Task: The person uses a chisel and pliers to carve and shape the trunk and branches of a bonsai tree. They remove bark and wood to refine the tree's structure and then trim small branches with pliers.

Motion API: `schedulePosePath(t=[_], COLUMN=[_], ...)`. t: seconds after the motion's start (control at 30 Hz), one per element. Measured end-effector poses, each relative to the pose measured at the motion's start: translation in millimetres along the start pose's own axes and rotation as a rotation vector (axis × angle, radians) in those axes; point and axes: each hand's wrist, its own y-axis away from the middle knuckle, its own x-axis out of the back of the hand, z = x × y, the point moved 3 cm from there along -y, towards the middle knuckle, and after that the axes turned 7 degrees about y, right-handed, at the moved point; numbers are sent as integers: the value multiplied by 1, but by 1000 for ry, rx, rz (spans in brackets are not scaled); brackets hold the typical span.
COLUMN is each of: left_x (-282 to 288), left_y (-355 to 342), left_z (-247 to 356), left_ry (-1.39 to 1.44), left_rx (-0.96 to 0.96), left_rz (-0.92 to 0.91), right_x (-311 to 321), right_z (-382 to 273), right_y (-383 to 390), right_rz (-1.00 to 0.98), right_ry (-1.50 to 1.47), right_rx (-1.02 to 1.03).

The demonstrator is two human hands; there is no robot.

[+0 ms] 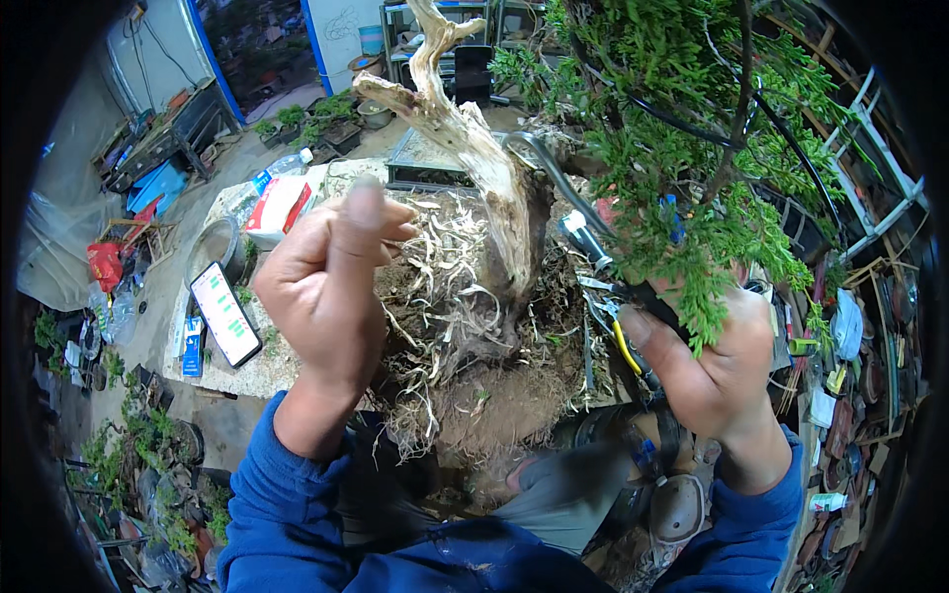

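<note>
A bonsai juniper stands before me, its pale, bare deadwood trunk [484,163] rising from a soil mound [499,410]. Curled wood shavings [445,252] lie about its base. To the left of the trunk, my left hand [331,282] is raised, thumb against curled fingers; whatever is in them is hidden. My right hand [717,366] is closed at the right, partly behind green foliage [682,188], around something dark that I cannot make out. Beside its thumb lie pliers with yellow-and-black handles [630,348]. A bent grey branch or wire [559,176] arches right of the trunk.
Left on the worktable [282,371] are a lit phone [225,314], a small blue box [193,346], a round bowl [215,252] and a red-and-white packet [280,208]. A small flashlight-like cylinder [585,240] lies near the trunk. Pots and clutter crowd the right side.
</note>
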Motion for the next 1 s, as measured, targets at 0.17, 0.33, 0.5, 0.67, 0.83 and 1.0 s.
schedulePosePath(t=[0.17, 0.33, 0.5, 0.67, 0.83, 1.0], left_x=[-30, -55, -62, -64, -65, -60], left_y=[0, -15, -22, -29, -36, -32], left_z=[0, 5, 13, 11, 4, -2], left_ry=[-211, -271, -374, -300, -202, -196], left_rx=[-320, -358, -248, -246, -333, -315], left_rz=[-105, -169, -63, -8, 19, 43], right_x=[-16, -31, -34, -22, 5, 20], right_z=[4, 12, 11, -14, -46, -68], right_y=[-13, -13, -7, -7, -18, -19], right_rz=[3, -46, -105, -158, -195, -230], right_ry=[68, -4, 108, 278, 469, 505], right_rx=[73, 56, 48, 67, 73, 37])
